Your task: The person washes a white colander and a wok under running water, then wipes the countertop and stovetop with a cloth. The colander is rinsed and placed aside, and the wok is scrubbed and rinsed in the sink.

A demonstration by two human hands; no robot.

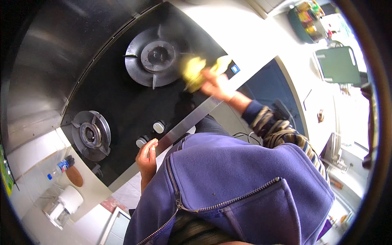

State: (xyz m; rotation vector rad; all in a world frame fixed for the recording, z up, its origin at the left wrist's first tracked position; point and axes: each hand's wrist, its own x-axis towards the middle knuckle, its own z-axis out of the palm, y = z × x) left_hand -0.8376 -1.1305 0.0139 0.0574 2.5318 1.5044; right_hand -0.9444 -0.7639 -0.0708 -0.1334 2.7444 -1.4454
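Observation:
My right hand (214,84) grips a crumpled yellow cloth (194,72), both blurred. They are over the black glass top of a gas cooktop (122,101), near its front edge and beside the larger burner (157,55). My left hand (147,156) is at the cooktop's metal front edge, close to two control knobs, one white-faced knob (158,126) and another (141,142) partly behind the fingertips. Its fingers are bent, the thumb apart, with nothing seen in them. Farther left stands a smaller burner (91,134) with raised pan supports.
A metal backsplash (46,61) rises behind the cooktop. Left, a plastic bottle (62,165) and a white paper roll (71,199) are on or near the counter. At right, a green cutting board (338,64) and a container of packets (306,21) stand on the white counter.

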